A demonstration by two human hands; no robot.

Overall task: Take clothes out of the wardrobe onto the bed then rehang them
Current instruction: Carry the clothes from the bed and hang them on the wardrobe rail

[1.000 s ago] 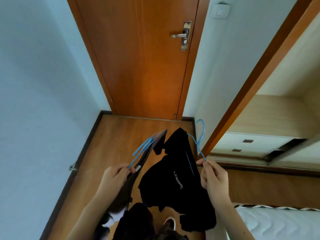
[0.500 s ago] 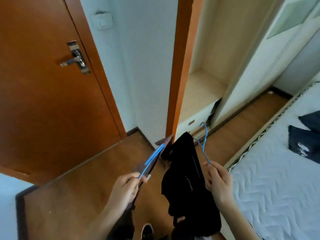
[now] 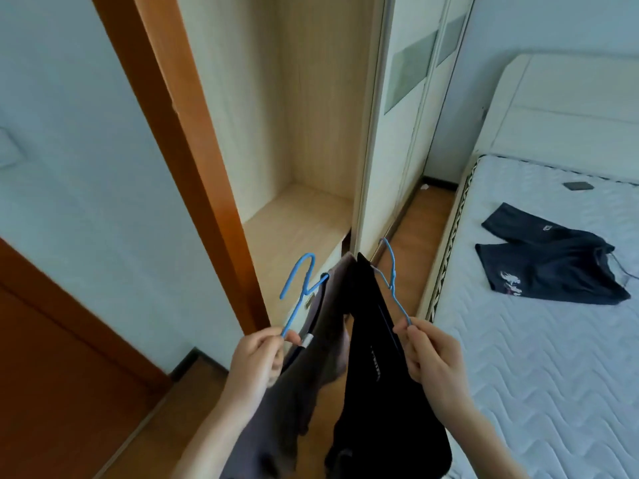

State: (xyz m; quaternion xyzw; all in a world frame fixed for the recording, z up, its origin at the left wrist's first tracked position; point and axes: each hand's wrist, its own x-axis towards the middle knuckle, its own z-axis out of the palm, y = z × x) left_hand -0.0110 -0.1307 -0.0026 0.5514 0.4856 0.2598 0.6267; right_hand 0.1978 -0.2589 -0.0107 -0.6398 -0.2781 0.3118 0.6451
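Note:
My left hand [image 3: 257, 357] grips a blue hanger [image 3: 299, 288] that carries a grey-brown garment [image 3: 311, 368]. My right hand [image 3: 432, 354] pinches a second blue hanger [image 3: 392, 274] with a black garment [image 3: 373, 392] hanging from it. Both garments dangle side by side in front of me, low in the head view. Straight ahead stands the open wardrobe [image 3: 297, 133], its light wood compartment bare inside. To the right lies the bed [image 3: 536, 357] with a white quilted mattress.
Dark shorts [image 3: 549, 261] lie spread on the mattress, and a small dark flat object [image 3: 577, 185] sits near the headboard. The sliding wardrobe door [image 3: 390, 115] stands right of the opening. An orange-brown door frame [image 3: 186, 150] and room door [image 3: 52, 357] are on the left.
My view has swung right, from the room door to the open wardrobe and the bed. Both hands still hold their hangers, now raised towards the wardrobe opening.

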